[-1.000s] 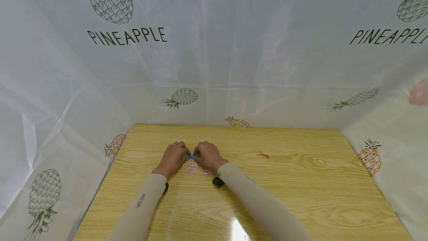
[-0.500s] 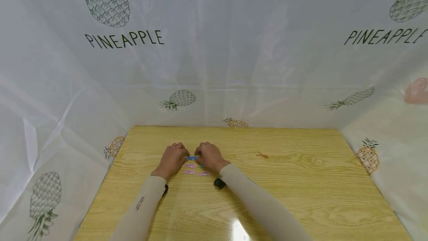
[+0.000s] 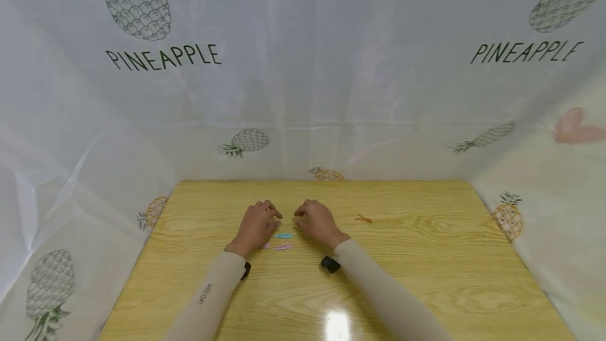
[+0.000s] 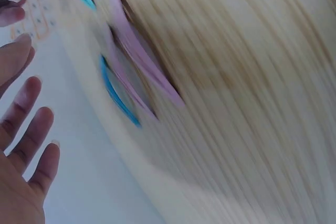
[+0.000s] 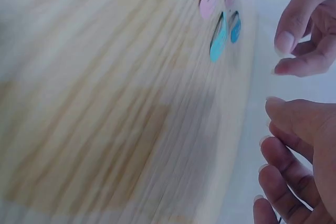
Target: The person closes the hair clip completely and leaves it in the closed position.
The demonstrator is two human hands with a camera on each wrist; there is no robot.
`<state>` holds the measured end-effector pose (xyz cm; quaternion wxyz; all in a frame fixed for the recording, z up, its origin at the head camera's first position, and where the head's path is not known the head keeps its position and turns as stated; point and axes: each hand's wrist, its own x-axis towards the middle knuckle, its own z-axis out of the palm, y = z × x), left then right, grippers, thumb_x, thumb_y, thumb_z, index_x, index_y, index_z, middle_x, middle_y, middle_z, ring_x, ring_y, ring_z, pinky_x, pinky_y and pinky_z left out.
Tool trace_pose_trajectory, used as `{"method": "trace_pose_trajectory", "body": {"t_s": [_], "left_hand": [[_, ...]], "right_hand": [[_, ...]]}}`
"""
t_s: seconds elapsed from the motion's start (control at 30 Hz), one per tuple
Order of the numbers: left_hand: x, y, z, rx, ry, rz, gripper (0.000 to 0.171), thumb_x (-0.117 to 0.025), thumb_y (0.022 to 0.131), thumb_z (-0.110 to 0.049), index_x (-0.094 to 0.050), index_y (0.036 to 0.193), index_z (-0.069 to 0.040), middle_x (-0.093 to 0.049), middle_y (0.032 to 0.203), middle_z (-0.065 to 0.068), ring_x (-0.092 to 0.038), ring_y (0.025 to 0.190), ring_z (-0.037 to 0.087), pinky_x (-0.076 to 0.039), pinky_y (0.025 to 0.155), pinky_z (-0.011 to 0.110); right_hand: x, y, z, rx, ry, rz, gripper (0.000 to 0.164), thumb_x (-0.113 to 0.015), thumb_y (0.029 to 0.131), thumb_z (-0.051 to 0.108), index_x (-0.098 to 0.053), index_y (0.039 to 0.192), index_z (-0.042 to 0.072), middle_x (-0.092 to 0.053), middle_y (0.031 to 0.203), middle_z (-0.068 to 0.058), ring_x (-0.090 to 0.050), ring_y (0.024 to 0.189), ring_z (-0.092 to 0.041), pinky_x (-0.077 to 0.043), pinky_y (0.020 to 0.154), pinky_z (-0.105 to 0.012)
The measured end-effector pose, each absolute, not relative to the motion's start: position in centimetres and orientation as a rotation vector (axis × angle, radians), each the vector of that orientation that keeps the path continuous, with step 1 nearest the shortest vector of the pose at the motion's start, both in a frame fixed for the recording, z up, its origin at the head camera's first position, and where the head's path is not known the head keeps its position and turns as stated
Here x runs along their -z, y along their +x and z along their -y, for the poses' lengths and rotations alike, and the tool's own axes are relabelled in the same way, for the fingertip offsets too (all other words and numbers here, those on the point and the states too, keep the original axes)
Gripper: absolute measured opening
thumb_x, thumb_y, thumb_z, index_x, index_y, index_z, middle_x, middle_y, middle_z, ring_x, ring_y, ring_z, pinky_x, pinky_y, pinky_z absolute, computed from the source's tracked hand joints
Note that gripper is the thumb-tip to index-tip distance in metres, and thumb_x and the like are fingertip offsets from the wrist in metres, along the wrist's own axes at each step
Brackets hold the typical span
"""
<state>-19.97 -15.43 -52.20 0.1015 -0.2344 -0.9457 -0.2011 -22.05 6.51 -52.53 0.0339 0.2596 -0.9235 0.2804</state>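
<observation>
My left hand (image 3: 255, 228) hovers over the left part of the table, its fingers loosely bent and holding nothing. Facing it, my right hand (image 3: 319, 222) is also bare, with thumb and fingers apart. Between and below them a teal snap hair clip (image 3: 283, 236) lies on the wood, with a pink hair clip (image 3: 283, 247) nearer me. The left hand partly covers another pink hair clip (image 3: 265, 246). In the left wrist view a blue hair clip (image 4: 116, 98) rests beside two pink ones. The right wrist view shows that row of clips beyond both hands' fingertips.
An orange hair clip (image 3: 363, 218) lies apart to the right on the wooden table (image 3: 426, 257). A white pineapple-print sheet (image 3: 331, 93) stands behind the table and along its sides. A black wrist camera (image 3: 330, 264) sits under the right wrist.
Both hands have let go of the blue hair clip and drawn apart, the right one moving right. The teal clip has come into fuller view. The head view has shifted slightly.
</observation>
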Motion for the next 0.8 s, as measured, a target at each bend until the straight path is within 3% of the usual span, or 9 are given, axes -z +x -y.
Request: {"method": "trace_pose_trajectory", "body": {"t_s": [0.8], "left_hand": [[52.2, -19.1, 6.6, 0.589, -0.788, 2.840, 0.017, -0.080, 0.097, -0.023, -0.079, 0.112, -0.015, -0.067, 0.111, 0.002, -0.060, 0.104, 0.024, -0.049, 0.095, 0.047]], "right_hand": [[52.6, -19.1, -16.3, -0.849, 0.506, 2.720, 0.024, -0.088, 0.087, 0.008, -0.080, 0.110, 0.004, -0.070, 0.104, -0.007, -0.066, 0.093, -0.026, -0.059, 0.077, -0.044]]}}
